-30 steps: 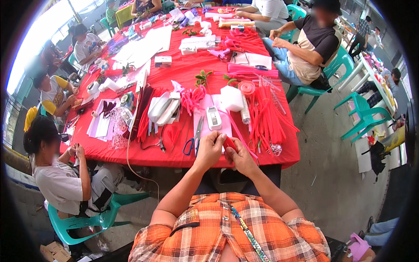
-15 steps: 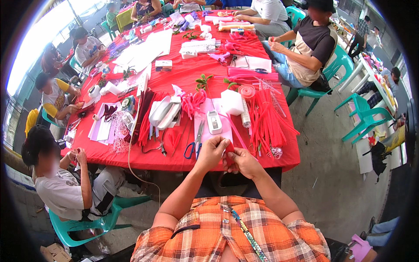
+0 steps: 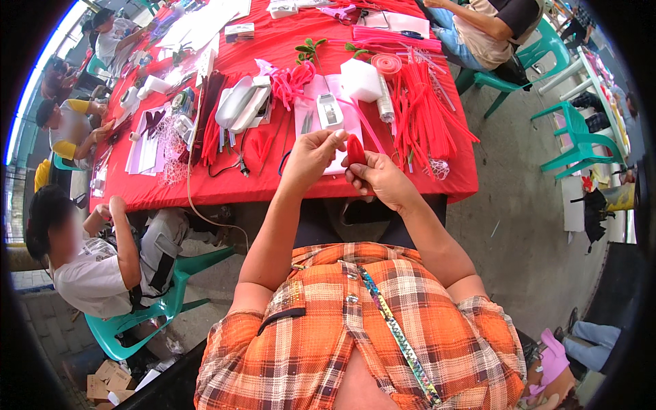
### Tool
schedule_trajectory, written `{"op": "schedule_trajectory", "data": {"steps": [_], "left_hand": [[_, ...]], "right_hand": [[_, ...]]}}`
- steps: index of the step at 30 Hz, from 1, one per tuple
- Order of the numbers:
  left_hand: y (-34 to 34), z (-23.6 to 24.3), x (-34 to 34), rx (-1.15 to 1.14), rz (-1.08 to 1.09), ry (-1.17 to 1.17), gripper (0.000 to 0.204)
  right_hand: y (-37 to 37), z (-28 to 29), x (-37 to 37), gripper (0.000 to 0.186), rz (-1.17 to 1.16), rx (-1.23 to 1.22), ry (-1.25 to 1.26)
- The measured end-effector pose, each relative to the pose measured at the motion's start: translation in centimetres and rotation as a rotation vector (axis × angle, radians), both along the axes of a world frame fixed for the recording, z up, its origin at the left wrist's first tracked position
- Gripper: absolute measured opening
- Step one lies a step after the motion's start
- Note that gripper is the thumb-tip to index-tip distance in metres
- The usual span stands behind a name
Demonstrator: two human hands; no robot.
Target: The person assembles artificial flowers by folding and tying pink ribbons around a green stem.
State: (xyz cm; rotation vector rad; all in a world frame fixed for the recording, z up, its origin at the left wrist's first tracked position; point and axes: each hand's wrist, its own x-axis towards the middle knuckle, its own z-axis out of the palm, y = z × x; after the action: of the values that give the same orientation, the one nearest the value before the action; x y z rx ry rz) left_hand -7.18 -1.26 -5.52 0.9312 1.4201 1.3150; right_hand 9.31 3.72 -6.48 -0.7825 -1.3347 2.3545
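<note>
My right hand (image 3: 380,176) pinches a folded red petal-shaped piece (image 3: 354,150), held upright above the table's front edge. Just left of its top, my left hand (image 3: 316,156) has thumb and fingers closed; what lies between them I cannot make out. Behind both hands, a white plastic device (image 3: 330,111) rests on a pink sheet (image 3: 346,130). Scissors (image 3: 306,120) are partly hidden behind my left hand. Red strips (image 3: 427,116), a white foam block (image 3: 360,80) and a red roll (image 3: 386,63) lie to the right; pink ribbon (image 3: 290,89) lies further left.
On the red-covered table (image 3: 260,191), a white case (image 3: 239,102), papers and a cord (image 3: 198,171) lie left. A seated person (image 3: 96,266) is at front left, another person (image 3: 478,34) at back right. Green chairs (image 3: 577,140) stand right.
My hands have drawn slightly apart, so more of the red piece shows in my right hand's pinch. The view has tilted, so table and hands appear higher.
</note>
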Motion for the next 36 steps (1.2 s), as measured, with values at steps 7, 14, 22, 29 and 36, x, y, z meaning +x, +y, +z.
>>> {"op": "schedule_trajectory", "data": {"steps": [7,14,22,29,36], "left_hand": [[-0.9,0.5,0.2,0.004,-0.042,0.095,0.021],[-0.7,0.5,0.5,0.055,-0.010,0.250,0.019],[-0.2,0.1,0.8,-0.007,-0.081,0.164,0.022],[0.7,-1.7,-2.0,0.061,0.216,-0.006,0.028],[2.3,-8.2,2.0,0.015,0.007,0.628,0.015]], "right_hand": [[-0.1,0.8,0.0,0.011,0.007,0.101,-0.057],[0.2,0.1,0.5,0.012,-0.074,0.059,-0.006],[0.2,0.1,0.7,0.011,-0.023,0.134,-0.063],[3.0,-1.8,5.1,0.011,-0.371,0.134,0.006],[3.8,-4.5,9.6,0.009,-0.563,-0.048,-0.032]]}}
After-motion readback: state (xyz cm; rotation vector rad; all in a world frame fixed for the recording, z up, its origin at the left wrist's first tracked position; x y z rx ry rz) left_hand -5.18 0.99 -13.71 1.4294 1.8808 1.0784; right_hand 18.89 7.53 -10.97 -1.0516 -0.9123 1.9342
